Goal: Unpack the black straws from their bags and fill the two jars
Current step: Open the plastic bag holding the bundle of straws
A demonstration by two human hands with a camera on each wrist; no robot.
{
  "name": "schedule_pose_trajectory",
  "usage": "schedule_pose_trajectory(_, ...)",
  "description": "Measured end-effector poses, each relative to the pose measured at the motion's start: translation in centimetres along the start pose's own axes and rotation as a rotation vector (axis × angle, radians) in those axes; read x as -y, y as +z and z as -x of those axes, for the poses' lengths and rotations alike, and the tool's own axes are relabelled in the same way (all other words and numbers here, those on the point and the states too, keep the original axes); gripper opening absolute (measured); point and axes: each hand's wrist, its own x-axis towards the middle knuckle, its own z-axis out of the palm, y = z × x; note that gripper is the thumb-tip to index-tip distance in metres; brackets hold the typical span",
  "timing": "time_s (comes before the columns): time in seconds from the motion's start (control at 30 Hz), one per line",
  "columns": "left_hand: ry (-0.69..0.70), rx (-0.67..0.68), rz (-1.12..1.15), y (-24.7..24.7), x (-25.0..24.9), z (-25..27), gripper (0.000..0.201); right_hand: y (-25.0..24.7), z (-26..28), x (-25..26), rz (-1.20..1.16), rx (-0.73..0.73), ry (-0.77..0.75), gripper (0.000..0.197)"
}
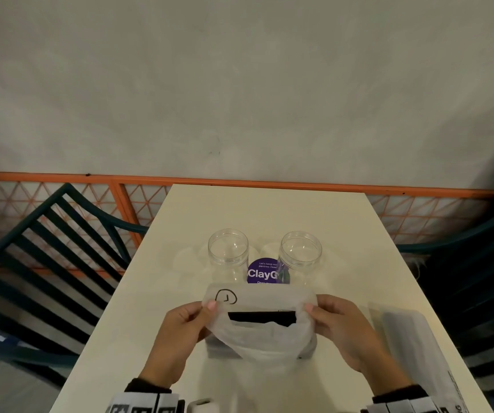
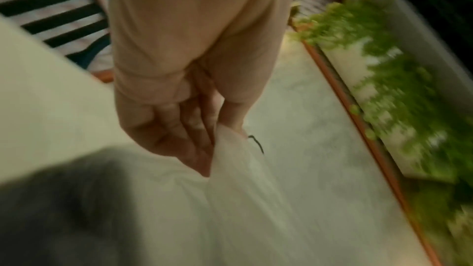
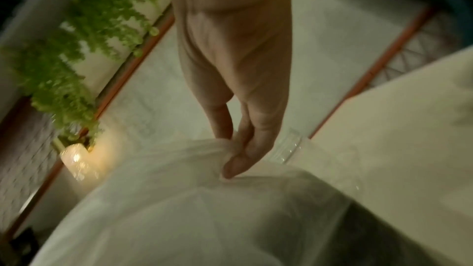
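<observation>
A translucent white bag stands on the table in front of me, its mouth pulled wide. Black straws show as a dark band inside the mouth. My left hand pinches the bag's left edge between thumb and fingers, as the left wrist view shows with the bag under the left hand. My right hand pinches the right edge, where the bag bunches under the right hand. Two clear jars, left jar and right jar, stand upright and open just beyond the bag.
A purple round sticker lies on the white table between the jars. Another bag lies flat at the right edge. Dark slatted chairs flank the table, and an orange railing runs behind.
</observation>
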Motion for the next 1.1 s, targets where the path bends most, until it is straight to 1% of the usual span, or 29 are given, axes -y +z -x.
schedule_pose_trajectory(0.07,-0.118,0.075,0.120,-0.1,0.0,-0.1,0.030,0.3,0.1,0.2,-0.226,0.107,0.102,0.018)
schedule_pose_trajectory(0.13,-0.218,0.141,0.235,-0.7,0.3,-0.4,0.042,0.3,0.3,0.6,-0.420,0.188,0.200,0.020)
schedule_pose_trajectory(0.17,-0.261,0.163,0.305,-1.1,0.4,-0.4,0.044,0.1,0.3,0.8,-0.504,0.212,0.248,0.020)
schedule_pose_trajectory(0.2,-0.308,0.180,0.376,-1.4,0.5,-0.5,0.042,-0.1,0.4,1.0,-0.581,0.229,0.289,0.019)
schedule_pose_trajectory(0.23,-0.359,0.203,0.439,-1.7,0.6,-0.6,0.039,-0.4,0.4,1.0,-0.651,0.232,0.314,0.022)
schedule_pose_trajectory(0.27,-0.405,0.230,0.503,-1.9,0.6,-0.8,0.036,-0.7,0.0,0.9,-0.720,0.221,0.330,0.035)
schedule_pose_trajectory(0.3,-0.438,0.263,0.562,-2.0,0.4,-0.8,0.036,-1.1,-0.4,0.6,-0.775,0.212,0.349,0.055)
schedule_pose_trajectory(0.33,-0.459,0.288,0.601,-2.0,0.2,-0.8,0.036,-1.4,-0.8,0.3,-0.813,0.211,0.362,0.068)
schedule_pose_trajectory(0.37,-0.469,0.292,0.614,-1.8,-0.1,-0.7,0.033,-1.7,-1.1,0.1,-0.817,0.215,0.362,0.068)
schedule_pose_trajectory(0.4,-0.465,0.270,0.608,-1.6,-0.3,-0.7,0.026,-1.9,-1.1,0.1,-0.804,0.223,0.345,0.059)
schedule_pose_trajectory(0.43,-0.450,0.237,0.590,-1.3,-0.5,-0.6,0.019,-2.0,-1.0,0.2,-0.777,0.235,0.313,0.046)
schedule_pose_trajectory(0.47,-0.425,0.198,0.567,-1.2,-0.5,-0.6,0.016,-1.9,-0.6,0.5,-0.741,0.260,0.267,0.034)
schedule_pose_trajectory(0.5,-0.384,0.165,0.529,-0.9,-0.4,-0.6,0.016,-1.9,-0.2,0.7,-0.682,0.270,0.221,0.027)
schedule_pose_trajectory(0.53,-0.328,0.144,0.473,-0.7,-0.2,-0.6,0.016,-1.9,0.1,0.8,-0.604,0.260,0.173,0.025)
schedule_pose_trajectory(0.6,-0.237,0.121,0.311,-0.5,0.2,-0.4,0.013,-1.7,0.3,0.3,-0.344,0.171,0.106,0.024)
schedule_pose_trajectory(0.67,-0.198,0.090,0.097,-0.3,0.7,-0.3,0.012,-1.5,0.1,-0.5,-0.008,0.020,0.037,0.022)
schedule_pose_trajectory(0.73,-0.177,0.037,-0.083,-0.4,1.4,-0.4,0.030,-1.2,-0.3,-1.3,0.310,-0.156,-0.038,0.015)
schedule_pose_trajectory(0.77,-0.163,-0.002,-0.157,-0.5,1.6,-0.5,0.037,-1.2,-0.5,-1.6,0.417,-0.228,-0.067,0.012)
schedule_pose_trajectory(0.8,-0.139,-0.055,-0.215,-0.6,1.8,-0.7,0.037,-1.3,-0.6,-1.7,0.482,-0.272,-0.086,0.009)
schedule_pose_trajectory(0.87,-0.071,-0.187,-0.298,-0.8,1.9,-0.8,0.025,-1.4,-0.7,-1.7,0.530,-0.292,-0.099,0.004)
schedule_pose_trajectory(0.9,-0.021,-0.236,-0.335,-1.0,2.0,-0.9,0.016,-1.5,-0.7,-1.7,0.541,-0.279,-0.095,0.008)
schedule_pose_trajectory(0.93,0.027,-0.256,-0.365,-1.1,2.0,-0.9,0.008,-1.6,-0.7,-1.7,0.539,-0.250,-0.088,0.012)
schedule_pose_trajectory(0.97,0.064,-0.256,-0.382,-1.1,2.0,-0.8,0.004,-1.6,-0.7,-1.6,0.524,-0.209,-0.075,0.014)
schedule_pose_trajectory(1.0,0.090,-0.244,-0.391,-1.2,1.8,-0.7,0.004,-1.6,-0.7,-1.6,0.488,-0.162,-0.060,0.015)
schedule_pose_trajectory(1.1,0.129,-0.140,-0.411,-1.1,1.7,-0.7,0.016,-1.3,-0.7,-1.4,0.345,-0.059,-0.015,0.013)
